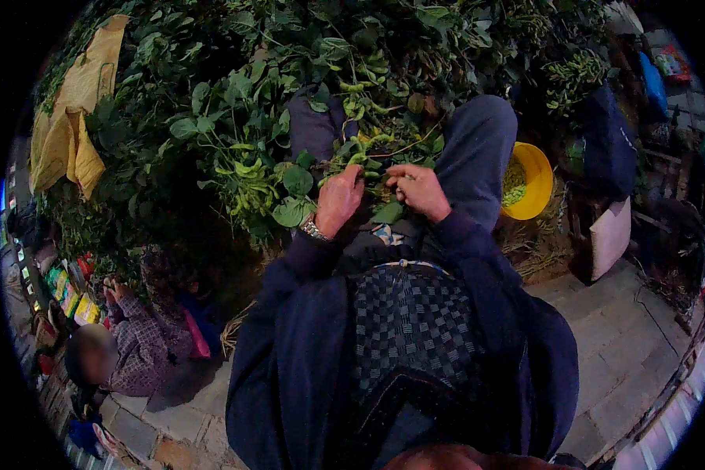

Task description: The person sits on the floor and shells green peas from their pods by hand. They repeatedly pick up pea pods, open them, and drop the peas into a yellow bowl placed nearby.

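Note:
A leafy bean plant with green pods (358,158) lies across my lap between my knees. My left hand (342,200), with a metal-banded watch at the wrist, has its fingers closed on a part of this plant near some pods. Just to its right, my right hand (417,189) has its thumb and fingers bent close together; whether a pod is between them cannot be told. Beyond my right knee a yellow bucket (537,181) holds shelled green beans (512,191). More pods (251,182) hang on stems left of my left hand.
A large heap of leafy bean plants (223,59) spreads before me. A yellow sack (76,111) lies on it at left. Another person (147,346) sits at lower left. A dark bag (610,144) and a pale cushion-like thing (611,239) stand at right, above stone paving (599,341).

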Demonstrator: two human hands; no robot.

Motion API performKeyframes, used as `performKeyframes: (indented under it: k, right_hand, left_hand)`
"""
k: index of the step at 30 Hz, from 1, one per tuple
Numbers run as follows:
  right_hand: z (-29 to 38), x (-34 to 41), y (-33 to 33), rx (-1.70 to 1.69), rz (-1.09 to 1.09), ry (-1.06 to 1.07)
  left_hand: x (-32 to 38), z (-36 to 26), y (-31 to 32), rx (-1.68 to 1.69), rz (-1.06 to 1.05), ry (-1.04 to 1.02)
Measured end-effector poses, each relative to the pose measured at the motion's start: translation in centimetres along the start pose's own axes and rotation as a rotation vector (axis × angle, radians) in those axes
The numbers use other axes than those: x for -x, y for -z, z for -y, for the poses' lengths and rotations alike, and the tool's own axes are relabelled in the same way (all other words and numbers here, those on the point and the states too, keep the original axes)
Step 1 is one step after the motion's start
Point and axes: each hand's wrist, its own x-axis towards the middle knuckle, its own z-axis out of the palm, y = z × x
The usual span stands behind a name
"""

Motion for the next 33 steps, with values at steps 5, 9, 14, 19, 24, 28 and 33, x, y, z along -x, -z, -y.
performKeyframes:
  k: [5,9,14,19,24,28,33]
  right_hand:
    - [0.9,-0.4,-0.2,-0.212,0.097,-0.152]
    - [0.7,-0.8,-0.9,-0.339,0.1,-0.216]
    - [0.6,-0.9,-1.3,-0.35,0.15,-0.239]
    - [0.8,-0.6,-1.4,-0.36,0.192,-0.254]
    - [0.4,-0.2,-1.9,-0.218,0.191,-0.164]
    - [0.1,0.0,-2.7,0.032,0.107,0.09]
    - [-1.7,-0.8,-3.0,0.196,0.109,0.323]
  left_hand:
    - [0.0,0.1,-0.2,0.054,-0.026,-0.062]
    - [0.6,0.2,-0.1,0.146,-0.03,-0.122]
    - [1.8,-0.9,0.5,0.152,-0.174,-0.102]
    - [3.1,-1.9,2.0,0.895,0.355,0.551]
    - [2.8,-1.5,2.6,1.217,0.444,0.676]
    - [2.6,-2.0,2.7,1.238,0.401,0.713]
    - [2.6,-1.9,1.7,1.057,0.373,0.725]
